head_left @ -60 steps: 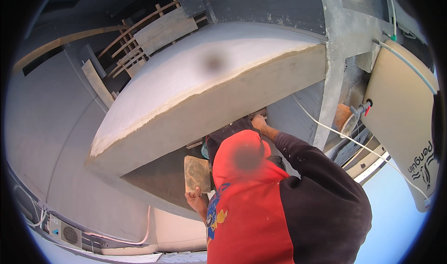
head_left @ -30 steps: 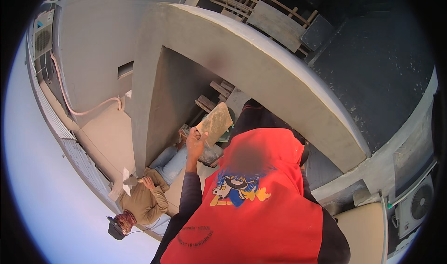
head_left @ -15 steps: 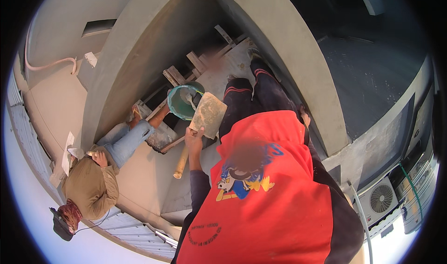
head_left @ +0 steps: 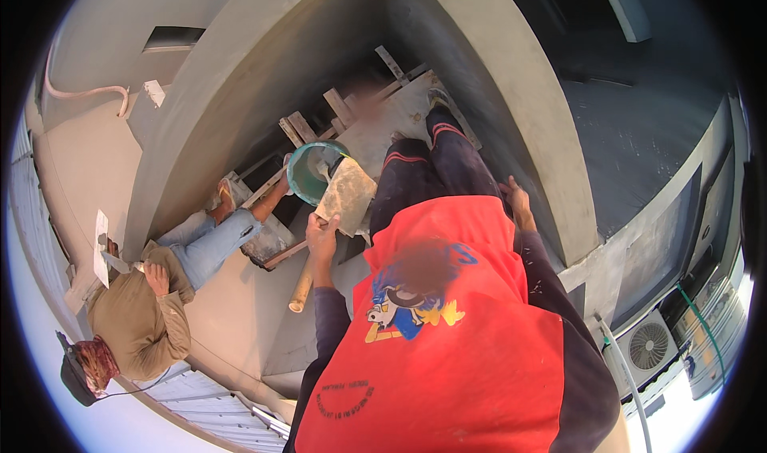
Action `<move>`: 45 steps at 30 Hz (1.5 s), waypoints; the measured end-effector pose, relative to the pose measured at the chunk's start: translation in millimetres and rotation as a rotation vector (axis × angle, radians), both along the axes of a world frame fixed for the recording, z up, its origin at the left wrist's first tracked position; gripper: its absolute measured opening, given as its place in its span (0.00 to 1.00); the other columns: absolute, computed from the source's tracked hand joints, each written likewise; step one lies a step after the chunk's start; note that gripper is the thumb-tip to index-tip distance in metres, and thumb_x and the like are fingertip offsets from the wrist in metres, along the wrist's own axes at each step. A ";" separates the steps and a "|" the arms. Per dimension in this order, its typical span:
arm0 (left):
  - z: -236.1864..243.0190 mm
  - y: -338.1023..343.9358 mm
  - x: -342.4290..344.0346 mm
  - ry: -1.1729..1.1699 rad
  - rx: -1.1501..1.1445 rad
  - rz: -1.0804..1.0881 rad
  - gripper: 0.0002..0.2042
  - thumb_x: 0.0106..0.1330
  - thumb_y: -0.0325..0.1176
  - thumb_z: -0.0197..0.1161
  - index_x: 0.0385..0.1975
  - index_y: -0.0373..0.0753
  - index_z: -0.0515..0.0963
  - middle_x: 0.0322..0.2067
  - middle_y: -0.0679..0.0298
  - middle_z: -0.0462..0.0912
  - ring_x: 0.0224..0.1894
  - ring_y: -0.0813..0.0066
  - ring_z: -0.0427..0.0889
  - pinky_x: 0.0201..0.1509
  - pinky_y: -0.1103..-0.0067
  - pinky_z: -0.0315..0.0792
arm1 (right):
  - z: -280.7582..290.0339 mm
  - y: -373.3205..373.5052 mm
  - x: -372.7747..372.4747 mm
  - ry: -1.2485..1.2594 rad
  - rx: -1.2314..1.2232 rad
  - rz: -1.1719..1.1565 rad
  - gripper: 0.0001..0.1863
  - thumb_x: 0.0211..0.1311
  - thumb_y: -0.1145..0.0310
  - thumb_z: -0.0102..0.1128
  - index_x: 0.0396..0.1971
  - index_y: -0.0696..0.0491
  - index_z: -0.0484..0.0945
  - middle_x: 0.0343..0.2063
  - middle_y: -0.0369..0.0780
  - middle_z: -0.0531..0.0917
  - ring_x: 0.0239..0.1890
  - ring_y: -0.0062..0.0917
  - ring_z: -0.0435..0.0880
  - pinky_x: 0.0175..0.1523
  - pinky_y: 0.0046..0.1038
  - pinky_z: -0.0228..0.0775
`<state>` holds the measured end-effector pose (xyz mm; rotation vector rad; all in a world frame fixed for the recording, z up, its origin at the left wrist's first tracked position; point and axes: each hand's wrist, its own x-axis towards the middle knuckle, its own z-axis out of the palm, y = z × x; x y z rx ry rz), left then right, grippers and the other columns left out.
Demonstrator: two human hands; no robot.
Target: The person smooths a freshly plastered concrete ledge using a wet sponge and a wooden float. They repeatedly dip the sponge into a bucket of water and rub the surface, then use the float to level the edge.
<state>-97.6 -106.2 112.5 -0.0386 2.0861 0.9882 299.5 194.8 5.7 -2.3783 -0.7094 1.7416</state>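
Observation:
My left hand (head_left: 322,241) grips the near edge of a flat, mortar-stained plasterer's board (head_left: 350,196), thumb over its face. Just beyond the board stands a green bucket (head_left: 300,173), its rim partly hidden behind it. Inside the bucket sits a grey trowel (head_left: 323,165). My right hand (head_left: 518,201) is at my right side by the grey wall, with its fingers apart and nothing visible in them. Whether its fingertips touch the wall I cannot tell.
A co-worker (head_left: 148,317) at the left holds a trowel and a white board (head_left: 101,248). My feet are on a scaffold platform (head_left: 375,137) between plastered walls (head_left: 519,101). A bamboo pole (head_left: 301,287) is below the bucket. An air-conditioner unit (head_left: 647,345) stands at the lower right.
My left hand and the board have shifted slightly left and nearer me. My right hand has come further into view beside the wall. The co-worker appears further left and lower.

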 end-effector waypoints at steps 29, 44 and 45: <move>24.5 76.9 47.7 0.090 -0.112 0.075 0.17 0.56 0.29 0.69 0.42 0.32 0.74 0.31 0.59 0.83 0.33 0.76 0.82 0.40 0.79 0.73 | 22.2 25.8 47.0 -0.034 -0.214 0.393 0.16 0.55 0.61 0.61 0.37 0.58 0.82 0.36 0.45 0.84 0.35 0.26 0.82 0.40 0.26 0.73; 28.5 108.3 16.3 0.162 0.047 0.026 0.16 0.57 0.26 0.67 0.43 0.31 0.72 0.33 0.61 0.83 0.35 0.79 0.81 0.41 0.80 0.73 | -1.3 -1.2 26.9 0.033 -0.193 0.259 0.13 0.49 0.63 0.64 0.31 0.56 0.84 0.31 0.43 0.85 0.32 0.26 0.83 0.37 0.26 0.73; 30.5 109.5 12.8 0.154 0.066 0.026 0.16 0.58 0.26 0.67 0.44 0.31 0.72 0.33 0.62 0.82 0.35 0.79 0.81 0.41 0.81 0.72 | -2.3 -3.9 22.2 0.039 -0.191 0.249 0.13 0.49 0.63 0.64 0.31 0.56 0.84 0.30 0.43 0.85 0.31 0.26 0.83 0.37 0.27 0.73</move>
